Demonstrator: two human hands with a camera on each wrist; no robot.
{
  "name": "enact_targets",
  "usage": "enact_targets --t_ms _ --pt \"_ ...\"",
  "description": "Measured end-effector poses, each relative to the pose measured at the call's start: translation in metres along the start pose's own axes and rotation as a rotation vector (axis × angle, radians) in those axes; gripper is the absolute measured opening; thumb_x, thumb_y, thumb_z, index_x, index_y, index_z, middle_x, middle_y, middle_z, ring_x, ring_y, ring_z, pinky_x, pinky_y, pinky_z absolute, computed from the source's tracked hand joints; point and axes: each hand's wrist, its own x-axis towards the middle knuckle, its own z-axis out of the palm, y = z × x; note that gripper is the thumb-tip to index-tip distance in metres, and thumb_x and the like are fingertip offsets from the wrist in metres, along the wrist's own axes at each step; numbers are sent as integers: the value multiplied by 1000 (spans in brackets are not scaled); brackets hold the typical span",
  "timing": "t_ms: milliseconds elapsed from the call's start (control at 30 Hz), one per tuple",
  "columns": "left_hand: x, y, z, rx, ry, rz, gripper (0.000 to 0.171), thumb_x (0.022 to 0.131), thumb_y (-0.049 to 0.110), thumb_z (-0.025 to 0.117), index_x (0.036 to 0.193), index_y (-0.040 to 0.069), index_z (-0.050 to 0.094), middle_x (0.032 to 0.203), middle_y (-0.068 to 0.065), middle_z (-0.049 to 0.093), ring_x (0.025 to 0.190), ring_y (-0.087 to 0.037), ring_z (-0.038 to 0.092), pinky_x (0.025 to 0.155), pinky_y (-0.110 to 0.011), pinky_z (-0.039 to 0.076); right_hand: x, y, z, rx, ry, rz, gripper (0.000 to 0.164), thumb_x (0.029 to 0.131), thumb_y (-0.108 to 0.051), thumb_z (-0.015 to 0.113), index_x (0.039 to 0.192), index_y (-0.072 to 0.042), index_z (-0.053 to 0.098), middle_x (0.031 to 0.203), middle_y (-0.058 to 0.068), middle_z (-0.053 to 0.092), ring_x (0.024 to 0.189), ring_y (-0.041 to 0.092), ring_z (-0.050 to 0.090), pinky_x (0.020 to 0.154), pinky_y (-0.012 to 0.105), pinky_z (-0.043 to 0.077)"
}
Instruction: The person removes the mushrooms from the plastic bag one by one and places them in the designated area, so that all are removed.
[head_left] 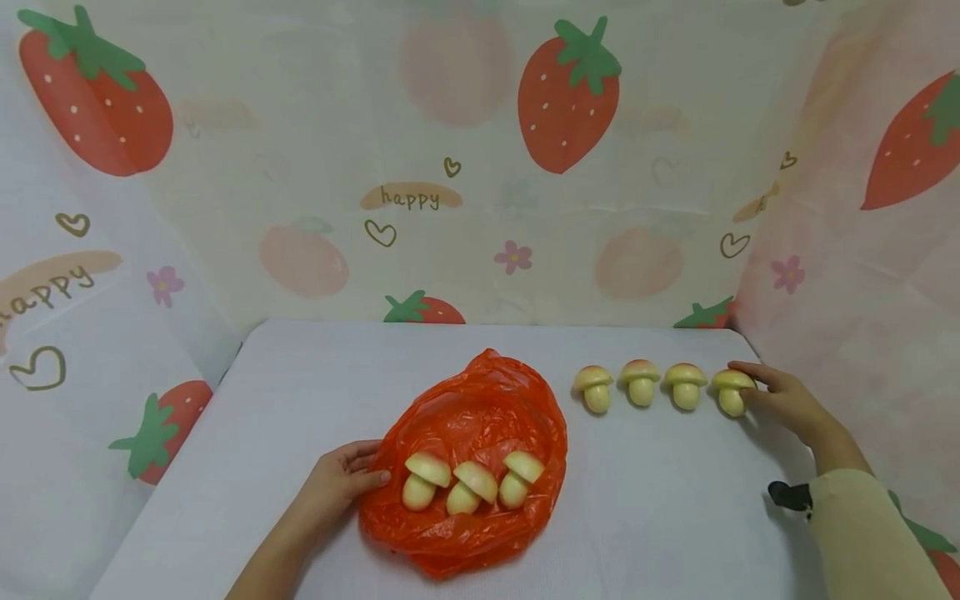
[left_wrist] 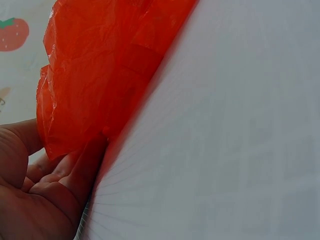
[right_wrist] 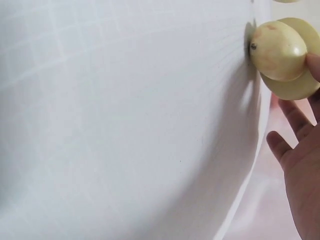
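Observation:
A red plastic bag (head_left: 472,400) lies spread on the white table, its mouth towards me. Three yellow toy mushrooms with pinkish caps rest in its front part, one of them at the left (head_left: 426,481). My left hand (head_left: 341,477) pinches the bag's left edge, thumb above and fingers beneath; the left wrist view shows the red film (left_wrist: 100,75) between them. At the far right, my right hand (head_left: 787,404) holds the end mushroom (head_left: 732,392) of a row by its cap, between thumb and forefinger. In the right wrist view this mushroom's stem (right_wrist: 279,50) faces the camera.
Several more mushrooms, such as the leftmost one (head_left: 595,389), stand in the row right of the bag. Cloth walls (head_left: 480,167) with strawberry prints enclose the table (head_left: 660,508) at the back and sides. A small black object (head_left: 789,496) shows by the right sleeve.

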Motion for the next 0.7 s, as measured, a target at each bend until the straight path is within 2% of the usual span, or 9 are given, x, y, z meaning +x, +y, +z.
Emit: enact_targets --t_ms 400,700 --pt "1 2 1 -2 -1 10 58 89 14 80 140 0 57 131 -19 68 119 -26 66 94 -33 58 0 -3 -4 -6 26 -3 56 100 -21 63 150 -1 46 156 31 38 146 54 22 111 78 19" --pt "-1 2 1 -6 -2 1 58 89 15 80 141 0 57 132 -18 67 119 -26 66 94 -33 59 -5 -16 -3 6 111 -114 55 103 -19 61 152 0 44 154 34 40 144 55 26 115 74 20"
